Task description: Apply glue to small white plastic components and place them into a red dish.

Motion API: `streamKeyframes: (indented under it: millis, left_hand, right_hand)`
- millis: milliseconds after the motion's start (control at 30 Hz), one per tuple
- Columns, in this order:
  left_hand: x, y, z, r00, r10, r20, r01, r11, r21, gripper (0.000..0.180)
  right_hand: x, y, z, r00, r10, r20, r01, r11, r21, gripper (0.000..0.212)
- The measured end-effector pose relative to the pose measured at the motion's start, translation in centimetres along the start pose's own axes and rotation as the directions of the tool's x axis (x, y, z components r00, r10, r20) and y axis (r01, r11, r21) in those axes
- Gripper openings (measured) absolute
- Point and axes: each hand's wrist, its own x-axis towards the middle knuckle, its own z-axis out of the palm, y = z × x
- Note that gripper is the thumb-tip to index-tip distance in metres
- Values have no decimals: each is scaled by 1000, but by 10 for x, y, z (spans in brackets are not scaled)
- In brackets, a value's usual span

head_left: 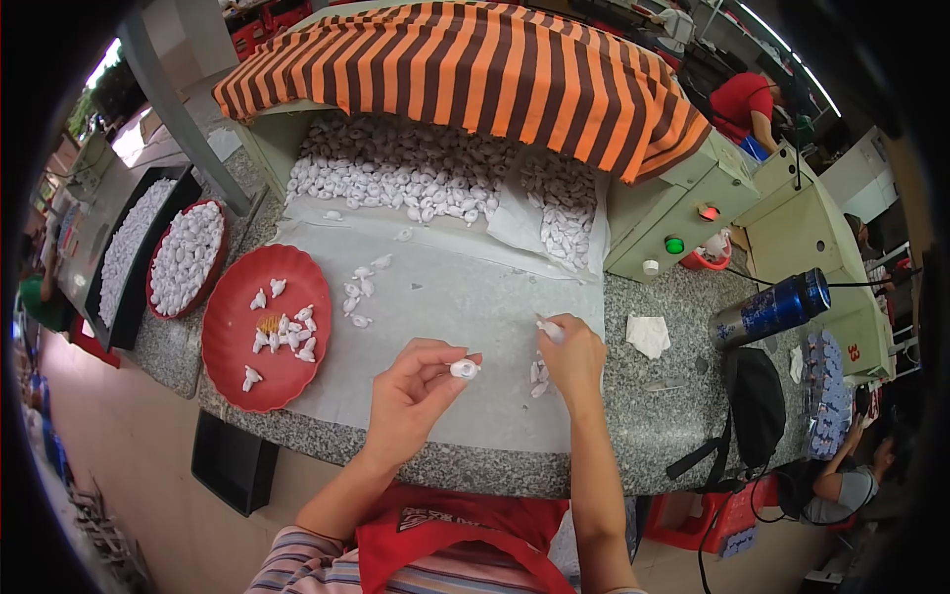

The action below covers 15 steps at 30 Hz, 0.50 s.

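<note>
My left hand [404, 396] is closed, pinching a small white moulded figure [464, 370] between thumb and fingers, with a hollow in it facing up. To the right, my right hand [582, 361] grips another small white piece [551, 332]; its exact shape is partly covered by the fingers. A few more white figures [538, 388] lie on the white sheet [475, 421] beside the right hand. Left of my hands sits a scalloped red plate [228, 346] carrying several white figures [306, 349]. Further loose figures [352, 290] are scattered on the sheet near the plate.
Behind the sheet, a large heap of white figures [396, 178] fills a housing under an orange-and-brown striped cloth [445, 64]. A full red bowl [213, 267] and black tray [117, 332] stand left. Blue bottle [772, 309], black bag [755, 401] and tissue [647, 337] lie right.
</note>
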Motion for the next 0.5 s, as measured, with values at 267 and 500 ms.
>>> streamKeyframes:
  millis: [267, 500]
  left_hand:
    - [1, -8, 10, 996, -4, 90, 4, 1000, 4, 34]
    - [-2, -6, 7, 985, 52, 167, -64, 996, 65, 36]
  right_hand:
    - [-68, -66, -74, 976, -212, 43, 128, 728, 673, 16]
    - [-78, -64, -86, 970, -222, 101, 126, 812, 570, 17]
